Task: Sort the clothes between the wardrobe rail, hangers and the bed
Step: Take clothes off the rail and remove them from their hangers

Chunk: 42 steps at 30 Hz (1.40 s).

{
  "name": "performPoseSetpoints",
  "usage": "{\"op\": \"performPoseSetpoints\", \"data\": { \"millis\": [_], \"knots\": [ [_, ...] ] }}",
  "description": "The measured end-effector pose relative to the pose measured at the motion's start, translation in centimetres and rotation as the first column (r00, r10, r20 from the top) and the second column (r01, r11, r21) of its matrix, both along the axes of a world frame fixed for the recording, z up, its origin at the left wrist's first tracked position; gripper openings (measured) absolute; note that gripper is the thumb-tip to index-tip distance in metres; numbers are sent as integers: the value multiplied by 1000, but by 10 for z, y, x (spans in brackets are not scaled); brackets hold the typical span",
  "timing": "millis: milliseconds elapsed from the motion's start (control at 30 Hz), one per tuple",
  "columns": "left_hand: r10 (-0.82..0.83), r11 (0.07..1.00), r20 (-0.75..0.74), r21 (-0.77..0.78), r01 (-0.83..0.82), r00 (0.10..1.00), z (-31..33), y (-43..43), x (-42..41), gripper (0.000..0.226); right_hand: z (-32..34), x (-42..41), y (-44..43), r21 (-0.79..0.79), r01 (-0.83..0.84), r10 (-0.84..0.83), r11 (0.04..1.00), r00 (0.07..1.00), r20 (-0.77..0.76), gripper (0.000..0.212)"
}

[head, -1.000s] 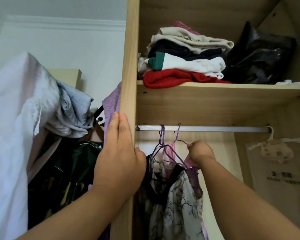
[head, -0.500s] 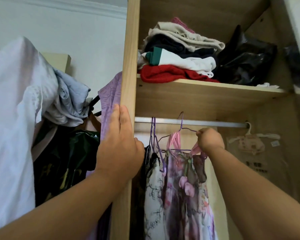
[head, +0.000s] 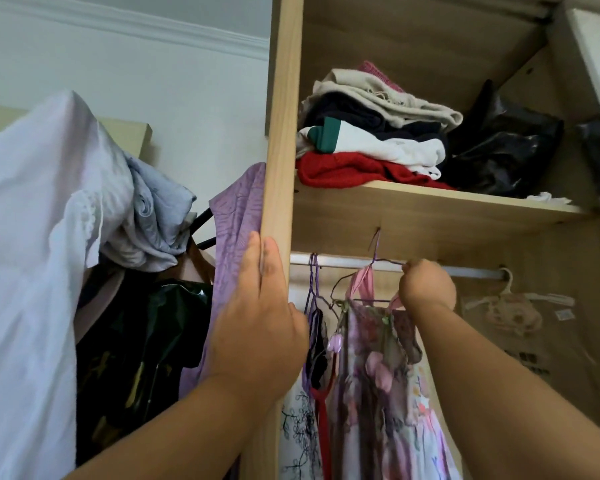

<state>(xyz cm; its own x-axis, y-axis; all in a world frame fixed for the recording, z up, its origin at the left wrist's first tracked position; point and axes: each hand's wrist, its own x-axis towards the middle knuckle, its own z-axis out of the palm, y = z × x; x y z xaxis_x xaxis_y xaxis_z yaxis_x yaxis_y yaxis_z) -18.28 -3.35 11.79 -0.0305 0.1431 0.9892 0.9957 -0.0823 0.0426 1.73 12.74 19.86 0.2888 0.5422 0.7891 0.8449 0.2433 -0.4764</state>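
We see the floral dress (head: 378,375) dangling on its purple hanger (head: 374,252) right up at the rail (head: 471,271), hook poking above the bar, and the right hand (head: 428,289) is curled tight round the hanger's wire. The left hand (head: 257,323) presses flat, fingers straight, against the wardrobe's side panel (head: 281,133), with folded clothes (head: 361,143) stacked on the shelf (head: 430,209) overhead.

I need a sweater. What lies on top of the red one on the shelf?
On the red sweater lies a white garment with a green band, then a dark one, then a beige one; a pink one shows behind. Anything deeper is covered.
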Motion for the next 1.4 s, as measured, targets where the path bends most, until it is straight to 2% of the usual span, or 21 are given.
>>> {"op": "performPoseSetpoints", "data": {
  "millis": [100,267,367,467,600,700,767,800,933,1067,1133,1200,1233,1333,1400],
  "knots": [
    [34,999,-9,-24,-34,999,1,-3,2,76,-4,9,-2,14,1,-1,1000,1000,8,24],
    [-7,1000,6,5,7,1000,-2,-3,3,77,-30,41,-30,74,-35,33,997,999,19,26],
    [152,986,-48,-61,-155,987,1,-1,0,75,-48,69,-56,119,-12,5,993,998,57,32],
    [179,979,-84,-79,-186,980,2,-9,9,80,-68,101,-85,135,-55,52,989,998,28,30],
    [30,994,-245,-92,-54,969,-18,-12,47,79,-95,142,-131,27,-232,233,972,965,-118,26],
    [-214,947,-224,-288,145,951,-42,-5,89,77,-115,167,-170,-1,-170,169,985,980,-100,26],
    [-351,865,-155,-432,256,924,-61,3,119,76,-132,180,-203,20,-124,126,992,986,-105,26],
    [-401,824,-125,-482,298,908,-70,9,131,75,-140,183,-218,13,-164,165,986,979,-122,26],
    [-593,616,84,-594,518,801,-113,21,175,61,-182,202,-278,-124,-70,58,990,993,-98,19],
    [-711,409,143,-712,570,688,-158,17,201,31,-218,215,-338,-180,60,-85,982,987,-133,16],
    [-797,239,234,-725,647,557,-178,15,207,31,-231,215,-370,-229,117,-152,966,978,-142,17],
    [-847,18,368,-703,711,385,-195,8,212,29,-242,214,-400,-299,187,-238,936,961,-143,23],
    [-856,-50,402,-690,722,325,-202,2,215,26,-246,211,-415,-324,208,-271,923,948,-164,24],
    [-863,-180,466,-646,742,196,-217,-16,220,15,-252,201,-452,-392,269,-361,880,915,-181,19],
    [-867,-234,482,-624,746,131,-222,-24,215,12,-253,189,-469,-426,311,-421,850,886,-193,19]
  ]
}}
